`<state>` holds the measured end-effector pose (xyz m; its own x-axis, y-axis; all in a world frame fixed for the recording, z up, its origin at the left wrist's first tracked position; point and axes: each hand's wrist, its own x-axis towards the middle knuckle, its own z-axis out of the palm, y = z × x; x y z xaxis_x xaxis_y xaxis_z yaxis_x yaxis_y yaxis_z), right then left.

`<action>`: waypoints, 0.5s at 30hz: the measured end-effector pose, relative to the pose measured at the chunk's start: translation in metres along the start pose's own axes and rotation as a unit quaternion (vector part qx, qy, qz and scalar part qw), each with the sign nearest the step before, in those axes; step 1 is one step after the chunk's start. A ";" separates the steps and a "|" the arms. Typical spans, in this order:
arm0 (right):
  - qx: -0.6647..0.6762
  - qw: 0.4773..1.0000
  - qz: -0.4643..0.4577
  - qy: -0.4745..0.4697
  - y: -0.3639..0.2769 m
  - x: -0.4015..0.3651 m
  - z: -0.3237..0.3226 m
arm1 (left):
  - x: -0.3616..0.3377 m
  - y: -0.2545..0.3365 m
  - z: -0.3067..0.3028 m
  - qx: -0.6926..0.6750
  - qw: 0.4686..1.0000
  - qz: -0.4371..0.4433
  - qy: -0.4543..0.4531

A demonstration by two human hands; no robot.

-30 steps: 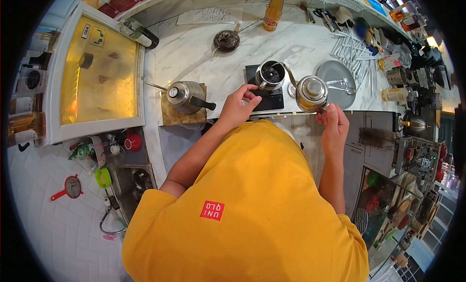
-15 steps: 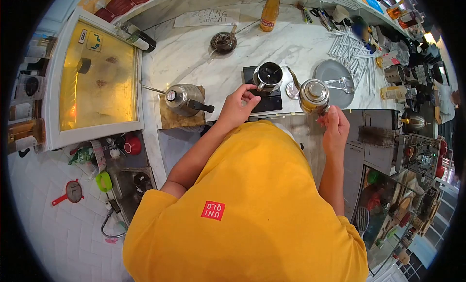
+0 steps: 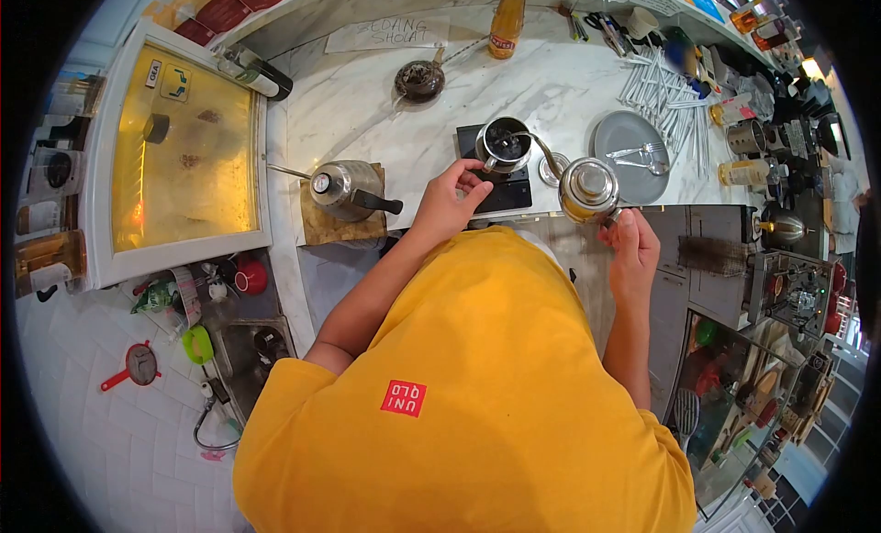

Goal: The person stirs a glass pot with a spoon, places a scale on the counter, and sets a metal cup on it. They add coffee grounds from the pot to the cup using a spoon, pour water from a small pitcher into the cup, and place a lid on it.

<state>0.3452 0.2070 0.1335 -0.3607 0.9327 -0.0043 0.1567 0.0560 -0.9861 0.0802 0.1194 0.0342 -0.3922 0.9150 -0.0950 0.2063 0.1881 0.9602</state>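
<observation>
My right hand [image 3: 633, 244] is closed on the handle of a small steel gooseneck kettle [image 3: 588, 188]. The kettle's spout tip is over the mouth of a steel cup [image 3: 505, 144] with dark contents. My left hand [image 3: 452, 199] has its fingers curled at the cup's near side, pinching its small handle. Beneath the cup lies a black flat scale [image 3: 506, 195]. Right of it, a grey plate [image 3: 631, 129] holds forks and a spoon [image 3: 656, 166]. Whether liquid is flowing from the spout is too small to tell.
A larger kettle [image 3: 345, 190] stands on a wooden board [image 3: 317, 228] at the left. Farther back are a round dark pot [image 3: 420, 81] and an amber bottle [image 3: 507, 24]. White straws [image 3: 665, 93] lie at the right. A glass-door cabinet [image 3: 184, 148] stands far left.
The small kettle has tilted and moved slightly left, bringing its spout over the cup. My right hand has shifted with it. My left hand remains at the cup.
</observation>
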 end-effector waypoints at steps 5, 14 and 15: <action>-0.009 1.000 0.005 -0.004 0.006 -0.005 -0.008 | -0.001 0.000 0.001 -0.007 1.000 0.002 0.002; -0.022 1.000 0.005 0.018 0.006 0.013 -0.005 | -0.006 0.004 -0.001 -0.005 1.000 -0.002 -0.019; -0.009 1.000 0.004 0.019 0.005 0.012 -0.004 | -0.007 0.006 -0.001 -0.007 1.000 -0.004 -0.018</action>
<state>0.3454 0.2201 0.1295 -0.3247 0.9458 -0.0066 0.1771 0.0539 -0.9827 0.0835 0.1135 0.0408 -0.3621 0.9253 -0.1126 0.1908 0.1918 0.9627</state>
